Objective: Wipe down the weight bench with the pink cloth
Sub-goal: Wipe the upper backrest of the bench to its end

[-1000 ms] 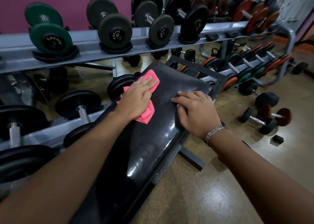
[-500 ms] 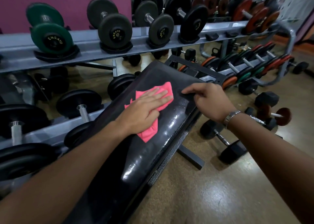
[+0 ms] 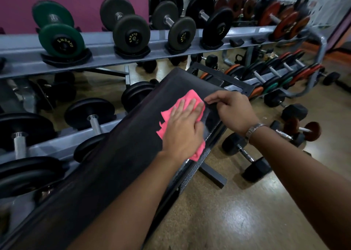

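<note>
The black padded weight bench runs slantwise from the lower left to the upper middle. A pink cloth lies on the pad near its right edge. My left hand presses flat on the cloth with straight fingers and covers most of it. My right hand, with a metal watch on the wrist, grips the bench's right edge just beside the cloth; its thumb lies on top and its fingers curl over the side.
A grey dumbbell rack with several dumbbells stands close behind and left of the bench. Loose hex dumbbells lie on the floor right of the bench. A second rack stands at the back right. The bench foot sticks out.
My left hand has slid the cloth rightward across the pad to its right edge. My right hand lifted off the pad top and took hold of the bench's right edge farther up.
</note>
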Demonstrator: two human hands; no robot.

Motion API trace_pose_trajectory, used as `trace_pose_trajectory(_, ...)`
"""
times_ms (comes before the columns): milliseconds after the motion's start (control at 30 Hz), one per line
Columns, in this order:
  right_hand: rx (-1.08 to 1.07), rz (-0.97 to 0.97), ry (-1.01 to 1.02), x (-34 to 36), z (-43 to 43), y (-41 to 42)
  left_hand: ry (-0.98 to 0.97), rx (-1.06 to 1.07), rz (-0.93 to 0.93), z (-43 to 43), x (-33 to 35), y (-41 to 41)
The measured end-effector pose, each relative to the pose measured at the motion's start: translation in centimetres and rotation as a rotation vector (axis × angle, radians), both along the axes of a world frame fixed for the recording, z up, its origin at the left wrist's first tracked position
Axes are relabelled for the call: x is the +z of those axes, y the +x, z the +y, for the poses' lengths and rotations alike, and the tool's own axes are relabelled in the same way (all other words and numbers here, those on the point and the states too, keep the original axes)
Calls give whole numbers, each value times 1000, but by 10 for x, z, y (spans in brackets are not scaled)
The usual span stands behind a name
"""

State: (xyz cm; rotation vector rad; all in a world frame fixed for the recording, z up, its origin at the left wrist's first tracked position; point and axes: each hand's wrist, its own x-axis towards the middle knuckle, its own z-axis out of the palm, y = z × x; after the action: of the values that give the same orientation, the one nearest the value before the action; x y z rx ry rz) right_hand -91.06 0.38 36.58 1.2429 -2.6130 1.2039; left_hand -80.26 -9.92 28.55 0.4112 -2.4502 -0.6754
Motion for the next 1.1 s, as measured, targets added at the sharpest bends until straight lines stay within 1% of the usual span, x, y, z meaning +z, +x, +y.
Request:
trace_pose_trajectory(33, -7, 42, -24, -1, -2, 4, 78, -3, -6, 4, 2, 0)
trace_pose_trajectory(67, -5, 100, -43, -4, -4, 9, 205, -12, -1, 2, 5, -1)
trace_pose_trajectory(133, 41, 219, -55, -13, -11, 19, 605, -59, 82, -2, 13, -1)
trace_pose_trajectory(167, 70, 252, -41, -18, -15, 25, 806, -70, 168, -3, 15, -1)
trace_pose_trajectory(200, 94, 268, -9, -22, -20, 30, 953, -72, 260, -3, 18, 0)
trace_pose_trajectory(233, 104, 279, 39, -26, -25, 36, 1056, -78, 337, -4, 19, 3)
trace_pose_trajectory(300, 43, 373, 173, -33, -34, 46, 1132, -98, 459, -9, 17, 11)
trace_pose_trajectory(367, -71, 545, 342, -36, -41, 53, 1059, -55, 555, -18, 18, 19)
trace_pose_trajectory(433, -112, 690, 482, -40, -43, 59, 882, 34, 605, -31, 18, 23)
trace_pose_trajectory(467, -94, 751, 524, -42, -42, 60, 769, 93, 592, -40, 17, 23)
trace_pose_trajectory(500, -56, 787, 538, -45, -39, 60, 639, 141, 535, -49, 14, 22)
trace_pose_trajectory(567, 43, 791, 503, -50, -25, 56, 357, 205, 361, -64, 3, 21)
trace_pose_trajectory(600, 84, 788, 490, -51, -15, 51, 255, 228, 297, -69, -4, 22)
trace_pose_trajectory(633, 105, 791, 491, -51, -6, 43, 197, 247, 250, -70, -11, 23)
trace_pose_trajectory(700, 63, 776, 497, -45, 3, 26, 126, 272, 217, -67, -20, 23)
trace_pose_trajectory(767, -15, 710, 492, -41, -9, 19, 70, 278, 204, -65, -22, 22)
trace_pose_trajectory(800, -21, 691, 492, -42, -17, 21, 54, 280, 198, -66, -22, 21)
trace_pose_trajectory(867, 54, 720, 458, -51, -22, 27, 43, 294, 194, -67, -23, 21)
trace_pose_trajectory(933, 156, 783, 363, -54, -6, 22, 38, 295, 185, -65, -25, 21)
trace_pose_trajectory(967, 167, 805, 345, -50, 4, 15, 32, 295, 174, -63, -26, 21)
trace_pose_trajectory(1000, 147, 816, 341, -43, 9, 7, 25, 297, 161, -63, -25, 21)
trace_pose_trajectory(1033, 77, 794, 349, -36, 7, 2, 18, 298, 146, -63, -25, 22)
trace_pose_trajectory(1100, -41, 709, 345, -31, -10, -3, 14, 300, 117, -65, -24, 22)
